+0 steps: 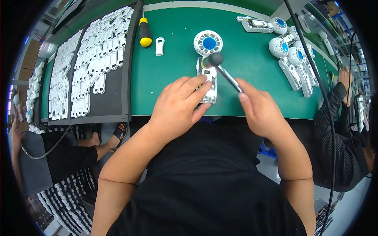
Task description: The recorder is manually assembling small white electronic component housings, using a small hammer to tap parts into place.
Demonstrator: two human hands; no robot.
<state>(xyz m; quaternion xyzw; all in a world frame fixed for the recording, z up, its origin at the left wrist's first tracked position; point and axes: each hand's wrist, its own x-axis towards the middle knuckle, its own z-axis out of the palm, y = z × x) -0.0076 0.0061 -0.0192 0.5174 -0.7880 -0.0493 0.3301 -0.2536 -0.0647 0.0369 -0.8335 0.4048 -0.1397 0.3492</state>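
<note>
A white device (213, 88) with a long body and a round head, which has a blue disc (209, 43) in its middle, lies on the green table. My left hand (178, 100) grips the long body, fingers over its top and thumb by its lower right edge. In my right hand (260, 108) is a small mallet (229, 78) with a dark rounded head and a shiny metal handle. The mallet's head is over the upper end of the long body; whether it touches cannot be told. My fingers hide part of the body.
Left on the green table (173, 70) lie a yellow-and-black screwdriver (145, 33) and a white plastic cover (159, 46). Dark trays (114, 94) of similar covers stand further left. Several white devices (291, 72) are grouped at the right, behind a hanging black cable (323, 92). People sit at both sides.
</note>
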